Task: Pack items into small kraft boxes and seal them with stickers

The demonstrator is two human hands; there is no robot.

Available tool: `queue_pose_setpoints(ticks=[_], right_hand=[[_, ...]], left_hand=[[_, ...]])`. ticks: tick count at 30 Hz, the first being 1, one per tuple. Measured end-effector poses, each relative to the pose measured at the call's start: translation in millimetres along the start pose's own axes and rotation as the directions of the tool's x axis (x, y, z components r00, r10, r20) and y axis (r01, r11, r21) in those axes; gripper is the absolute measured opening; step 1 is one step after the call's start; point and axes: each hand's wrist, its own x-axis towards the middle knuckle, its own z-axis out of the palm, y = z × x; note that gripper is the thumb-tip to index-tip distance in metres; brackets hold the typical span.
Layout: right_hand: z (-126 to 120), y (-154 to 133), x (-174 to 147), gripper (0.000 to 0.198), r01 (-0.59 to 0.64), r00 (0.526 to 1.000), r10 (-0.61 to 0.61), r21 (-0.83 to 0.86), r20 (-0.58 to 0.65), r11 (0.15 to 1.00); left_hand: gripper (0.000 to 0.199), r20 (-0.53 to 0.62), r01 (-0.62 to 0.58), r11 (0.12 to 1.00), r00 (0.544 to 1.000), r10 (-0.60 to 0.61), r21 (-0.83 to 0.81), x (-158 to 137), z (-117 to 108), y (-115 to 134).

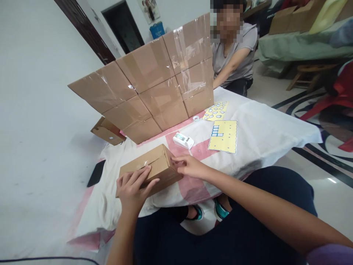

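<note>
A closed cardboard box (157,162) with a strip of clear tape lies near the table's front edge. My left hand (135,186) rests on its top at the left end, fingers stretched and spread over the lid. At the box's right end is my right hand (187,165), its fingers bent in against that side near the corner; part of its grip is hidden. Beyond the box sits a small white device (183,140) with a screen. To its right lies a yellow card (223,136) with blue rectangles.
A tall panel of taped cardboard boxes (162,81) stands across the table (264,125). Behind it sits another person (234,59). A tape roll (196,118) and a second yellow card (216,111) lie near its base. A black phone-like slab (96,173) is at the left edge.
</note>
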Motion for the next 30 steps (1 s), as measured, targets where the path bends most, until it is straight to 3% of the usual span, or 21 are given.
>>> queue_pose_setpoints(ticks=[4,9,14,18,22,30], right_hand=[[-3.3,-1.6,-1.3,0.042,0.000,1.000,0.000,-0.011,0.005,1.000],[-1.4,4.7,0.8,0.063,0.034,0.999,-0.034,-0.010,-0.007,0.999],[-8.1,-3.2,5.8,0.025,0.080,0.997,-0.081,-0.049,-0.021,0.996],[-10.9,-8.2,13.6,0.037,0.061,0.997,-0.063,-0.063,-0.033,0.996],[-16.2,-5.0,24.1,0.026,0.072,0.996,-0.079,-0.148,-0.039,0.986],[-21.5,-6.4,28.4,0.036,0.066,0.997,-0.074,-0.187,-0.034,0.980]], left_hand=[[0.043,0.004,-0.015,1.000,1.000,0.015,0.005,0.8,0.1,-1.0],[0.043,0.000,-0.045,0.999,0.999,0.045,-0.011,1.7,1.6,-4.1],[0.043,-0.016,-0.058,0.998,0.998,0.058,-0.001,0.1,3.4,-6.7],[0.042,-0.009,-0.047,0.999,0.999,0.047,0.002,-1.6,5.2,-7.7],[0.041,-0.038,-0.052,0.999,0.998,0.053,0.006,-2.3,5.5,-9.0],[0.044,-0.093,-0.122,0.993,0.988,0.122,0.011,-5.2,13.4,-17.1]])
